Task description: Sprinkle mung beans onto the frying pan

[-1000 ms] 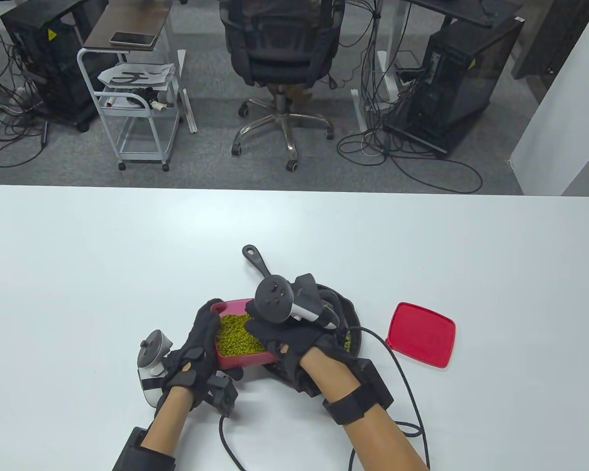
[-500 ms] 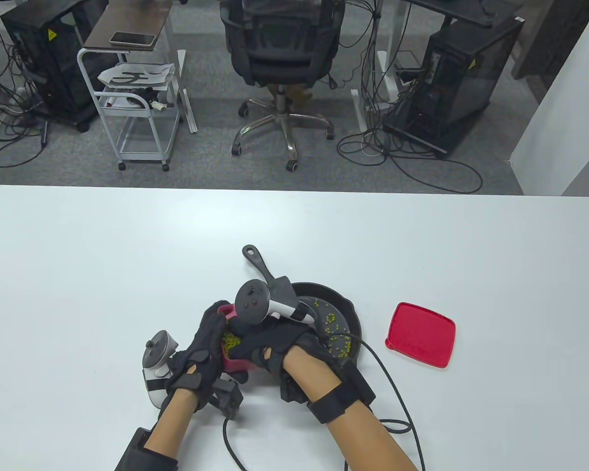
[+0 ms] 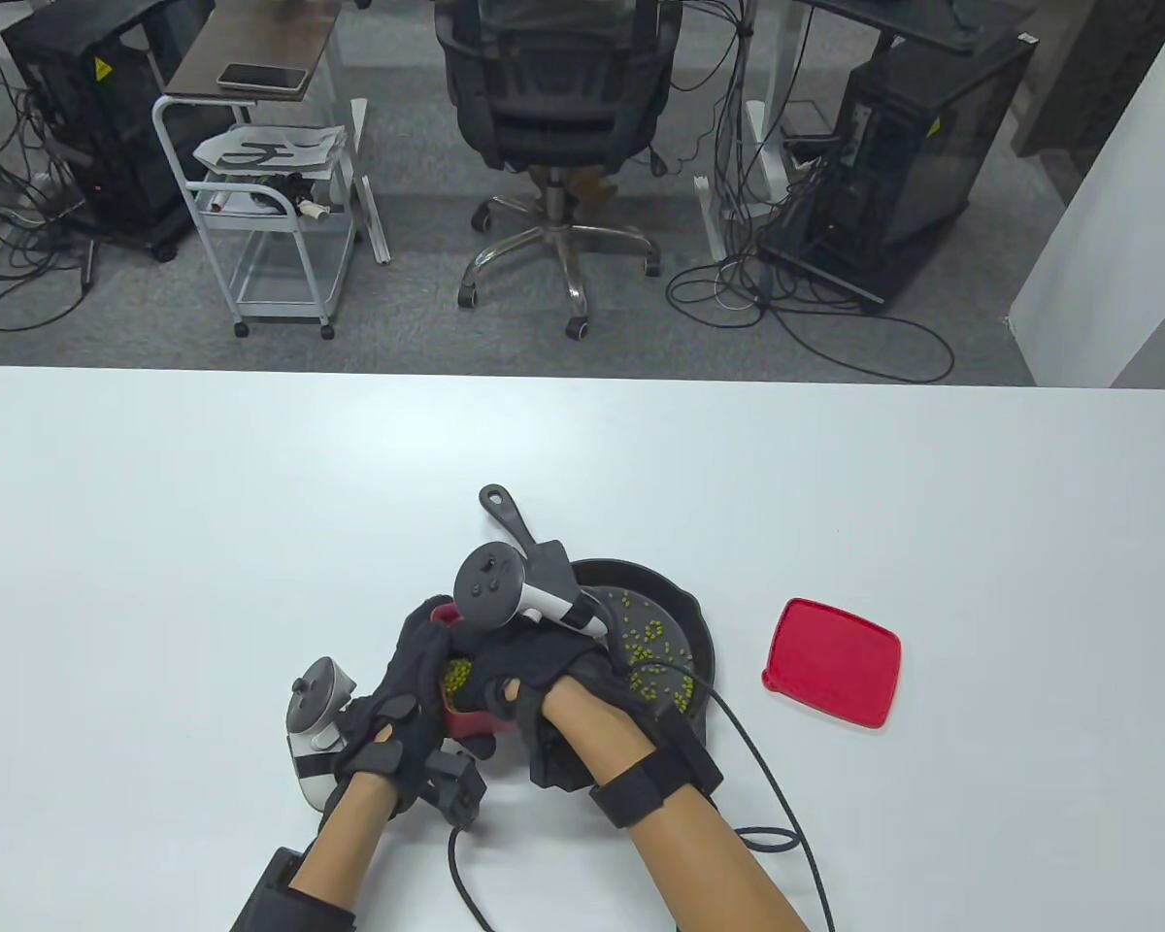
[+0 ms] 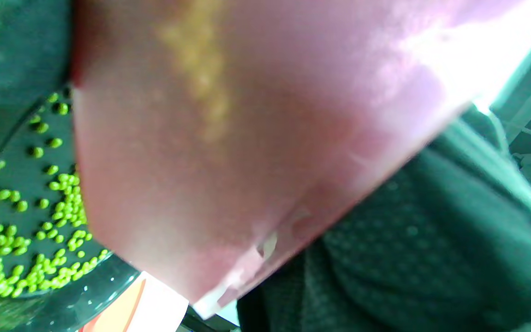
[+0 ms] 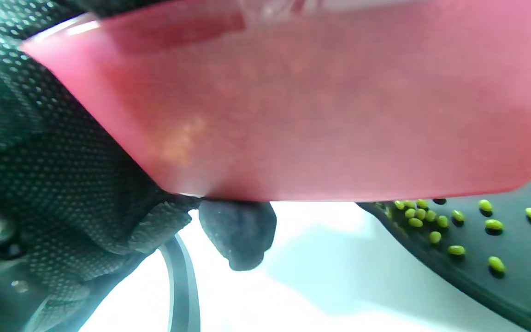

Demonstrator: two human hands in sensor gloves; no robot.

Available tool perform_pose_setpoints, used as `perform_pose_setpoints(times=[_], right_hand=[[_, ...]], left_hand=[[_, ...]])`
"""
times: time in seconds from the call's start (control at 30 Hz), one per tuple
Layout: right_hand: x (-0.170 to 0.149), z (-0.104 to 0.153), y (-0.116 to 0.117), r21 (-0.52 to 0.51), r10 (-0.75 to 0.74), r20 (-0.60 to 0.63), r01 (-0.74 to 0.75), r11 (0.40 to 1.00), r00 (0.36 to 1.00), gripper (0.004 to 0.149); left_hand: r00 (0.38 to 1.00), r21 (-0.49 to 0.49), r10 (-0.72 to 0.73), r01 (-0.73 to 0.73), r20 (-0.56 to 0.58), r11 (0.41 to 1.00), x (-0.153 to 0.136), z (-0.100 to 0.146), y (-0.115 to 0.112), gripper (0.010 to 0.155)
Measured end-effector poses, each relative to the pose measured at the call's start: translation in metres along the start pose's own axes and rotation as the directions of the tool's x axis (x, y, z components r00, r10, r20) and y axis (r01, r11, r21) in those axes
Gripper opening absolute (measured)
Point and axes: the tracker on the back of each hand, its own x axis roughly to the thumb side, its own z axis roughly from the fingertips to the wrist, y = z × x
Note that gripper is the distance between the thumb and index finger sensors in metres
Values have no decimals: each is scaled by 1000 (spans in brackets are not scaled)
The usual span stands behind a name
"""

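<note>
Both hands grip the red container (image 3: 461, 720): left hand (image 3: 403, 694) curled round its outer side, right hand (image 3: 529, 670) closed over the top. Just beyond the right hand, mung beans (image 3: 655, 652) dot the frying pan (image 3: 694, 621).

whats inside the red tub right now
Green mung beans show inside the red tub, in the gap between the left hand and right hand. Both hands cover the rest, so the amount is unclear.

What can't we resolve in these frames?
- Table view: right hand covers most of the red container; bean level unseen.
- Left wrist view: container wall blurred, fills frame.
- Right wrist view: frying pan cut off at the right edge.
- Left hand: fingertip contact hidden.
</note>
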Motion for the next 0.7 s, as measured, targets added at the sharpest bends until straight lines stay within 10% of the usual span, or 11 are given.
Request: perform_pose_setpoints(times=[0.7], right_hand=[[-36, 21, -49, -207, -223, 62, 231, 951, 973, 37]], left_hand=[[1000, 4, 27, -27, -15, 1000, 2, -4, 11, 72]])
